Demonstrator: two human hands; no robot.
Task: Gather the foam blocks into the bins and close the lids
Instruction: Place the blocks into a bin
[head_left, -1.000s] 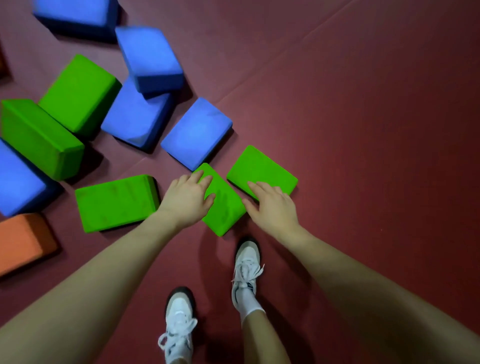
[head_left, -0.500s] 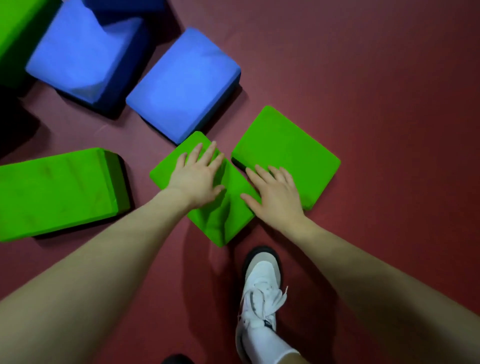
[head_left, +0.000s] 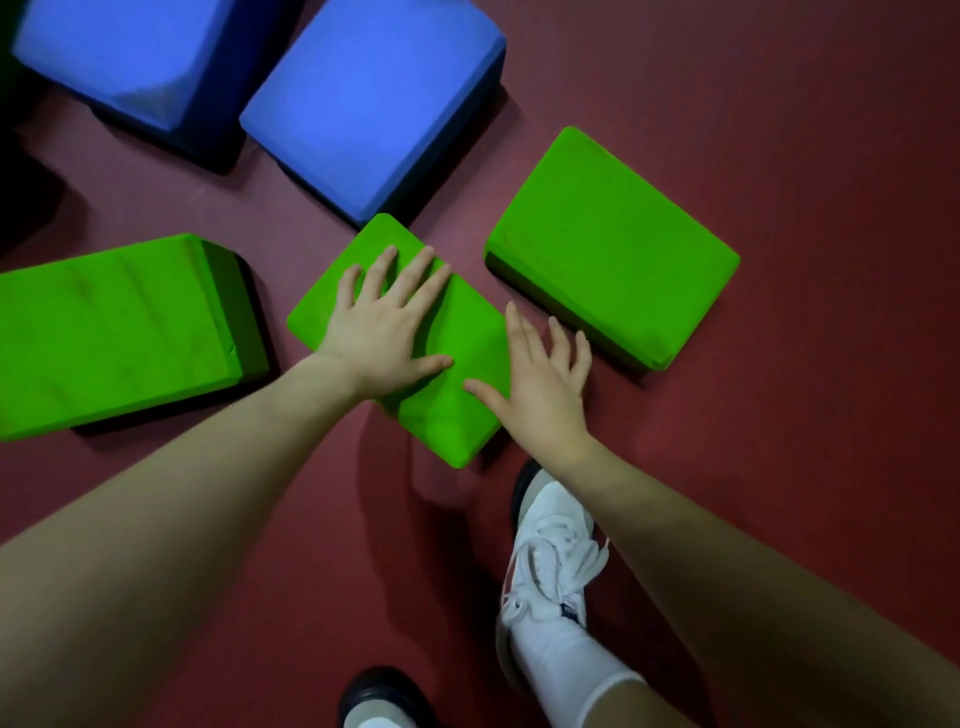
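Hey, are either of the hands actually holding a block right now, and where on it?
Nothing is gripped. The left hand lies flat on the middle green block; the right hand is open at its right edge.

both bare forearms reach forward and down from the lower corners, converging toward the centre. left hand (head_left: 387, 332): palm down, fingers straight and spread, thumb out to the right. right hand (head_left: 540, 387): palm down, fingers straight, slightly spread, thumb pointing left toward the left thumb. neither hand curls in any grip.

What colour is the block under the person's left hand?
Bright green; the head view shows the middle block under the flat left hand.
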